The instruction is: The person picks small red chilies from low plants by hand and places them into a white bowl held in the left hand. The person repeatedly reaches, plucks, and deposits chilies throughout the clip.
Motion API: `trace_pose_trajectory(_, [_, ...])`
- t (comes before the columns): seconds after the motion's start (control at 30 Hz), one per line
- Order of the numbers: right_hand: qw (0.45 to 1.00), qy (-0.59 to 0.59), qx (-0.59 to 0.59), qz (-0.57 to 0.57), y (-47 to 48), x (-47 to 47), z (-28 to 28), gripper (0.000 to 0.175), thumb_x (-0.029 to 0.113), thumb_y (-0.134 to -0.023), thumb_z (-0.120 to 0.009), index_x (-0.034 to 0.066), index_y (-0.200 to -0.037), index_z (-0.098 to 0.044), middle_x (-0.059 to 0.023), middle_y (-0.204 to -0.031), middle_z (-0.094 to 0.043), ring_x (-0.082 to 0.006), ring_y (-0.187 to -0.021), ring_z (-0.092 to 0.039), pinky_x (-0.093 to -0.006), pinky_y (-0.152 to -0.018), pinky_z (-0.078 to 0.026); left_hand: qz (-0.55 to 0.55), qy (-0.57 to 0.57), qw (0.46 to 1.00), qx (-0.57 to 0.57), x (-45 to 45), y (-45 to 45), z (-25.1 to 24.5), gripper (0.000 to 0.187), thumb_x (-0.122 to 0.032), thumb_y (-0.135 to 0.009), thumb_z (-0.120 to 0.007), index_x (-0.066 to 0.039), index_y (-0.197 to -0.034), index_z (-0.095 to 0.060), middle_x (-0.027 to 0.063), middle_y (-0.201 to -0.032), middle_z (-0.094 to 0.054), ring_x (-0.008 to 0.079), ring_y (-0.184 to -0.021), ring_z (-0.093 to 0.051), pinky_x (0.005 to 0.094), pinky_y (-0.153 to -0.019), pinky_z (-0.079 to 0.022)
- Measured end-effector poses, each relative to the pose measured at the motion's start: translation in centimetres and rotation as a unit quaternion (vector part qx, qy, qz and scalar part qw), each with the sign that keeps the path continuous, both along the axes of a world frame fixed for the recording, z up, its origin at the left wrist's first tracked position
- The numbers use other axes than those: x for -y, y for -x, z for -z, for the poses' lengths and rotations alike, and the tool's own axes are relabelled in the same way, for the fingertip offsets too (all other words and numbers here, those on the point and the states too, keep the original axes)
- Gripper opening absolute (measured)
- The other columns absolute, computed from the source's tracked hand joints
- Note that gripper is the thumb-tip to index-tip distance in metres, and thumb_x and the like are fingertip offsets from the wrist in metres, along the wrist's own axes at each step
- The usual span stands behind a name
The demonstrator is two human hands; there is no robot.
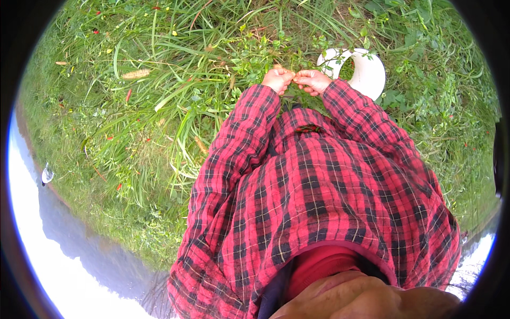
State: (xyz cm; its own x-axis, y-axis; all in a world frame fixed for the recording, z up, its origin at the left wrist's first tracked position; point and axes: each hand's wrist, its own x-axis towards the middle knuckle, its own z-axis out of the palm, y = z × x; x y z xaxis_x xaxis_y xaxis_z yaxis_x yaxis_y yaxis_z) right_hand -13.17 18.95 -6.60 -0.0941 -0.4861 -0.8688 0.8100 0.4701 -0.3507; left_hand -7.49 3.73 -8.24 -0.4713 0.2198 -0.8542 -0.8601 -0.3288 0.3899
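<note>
My left hand [278, 80] and my right hand [313, 81] meet at the fingertips in front of my waist, among leafy green plants [255, 60]. Fingers and thumb of each hand are pinched together; whatever small thing may lie between them is too small to make out. Just beyond the hand on the picture's right stands a white plastic container [368, 75] with an opening, and green and some red bits show inside. A fold of the red plaid garment [306, 119] at my waist holds small red and green things.
Tall grass [171, 75] and weeds surround me, with scattered red peppers or pods [128, 95] among them. Leafy stems hang over the container's rim. A pale seed head [136, 74] leans at the left. A whitish object [47, 175] stands far off at the left edge.
</note>
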Motion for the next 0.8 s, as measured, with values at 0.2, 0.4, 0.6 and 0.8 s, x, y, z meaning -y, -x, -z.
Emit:
trace_pose_trajectory(0.2, [0.979, -0.104, -0.162, -0.073, -0.9, 0.6, 0.3, 0.012, 0.022, -0.074, -0.056, 0.0103, -0.071, -0.056, 0.0020, -0.056, -0.052, -0.0061, -0.043, -0.042, -0.0215, -0.039, -0.032, 0.163, 0.347, 0.913, -0.141, -1.9, -0.2, 0.7, 0.019, -0.019, -0.074, -0.057, 0.000, -0.078, -0.060, 0.0045, -0.068, -0.060, 0.0117, -0.062, -0.054, 0.0256, -0.061, -0.043])
trace_pose_trajectory(0.4, [0.975, -0.038, -0.217, -0.009, -1.7, 0.6, -0.1, 0.014, 0.019, -0.077, -0.052, 0.0058, -0.079, -0.057, 0.0009, -0.055, -0.050, -0.0059, -0.046, -0.042, -0.0199, -0.042, -0.033, -0.028, 0.040, 0.999, 0.004, -1.2, -0.1, -0.3, 0.013, -0.017, -0.077, -0.051, -0.005, -0.076, -0.055, -0.0004, -0.056, -0.048, 0.0103, -0.046, -0.043, 0.0251, -0.042, -0.032])
trace_pose_trajectory(0.6, [0.973, 0.111, -0.098, 0.179, -0.1, 0.6, -2.7, 0.014, 0.021, -0.081, -0.048, 0.0065, -0.081, -0.049, 0.0009, -0.065, -0.047, -0.0039, -0.045, -0.036, -0.0175, -0.037, -0.025, -0.128, -0.077, 0.983, 0.107, -1.0, -0.4, -1.2, 0.010, -0.014, -0.080, -0.047, -0.007, -0.076, -0.052, -0.0042, -0.049, -0.033, 0.0058, -0.036, -0.025, 0.0221, -0.033, -0.019])
trace_pose_trajectory(0.8, [0.974, 0.105, 0.048, 0.194, 1.2, 2.7, -3.4, 0.020, 0.027, -0.085, -0.046, 0.0065, -0.081, -0.048, -0.0005, -0.070, -0.049, -0.0044, -0.045, -0.038, -0.0155, -0.032, -0.026, -0.066, -0.003, 0.997, 0.042, -1.9, -1.3, -1.7, 0.009, -0.010, -0.079, -0.050, -0.010, -0.070, -0.048, -0.0038, -0.050, -0.037, 0.0053, -0.035, -0.028, 0.0218, -0.033, -0.020])
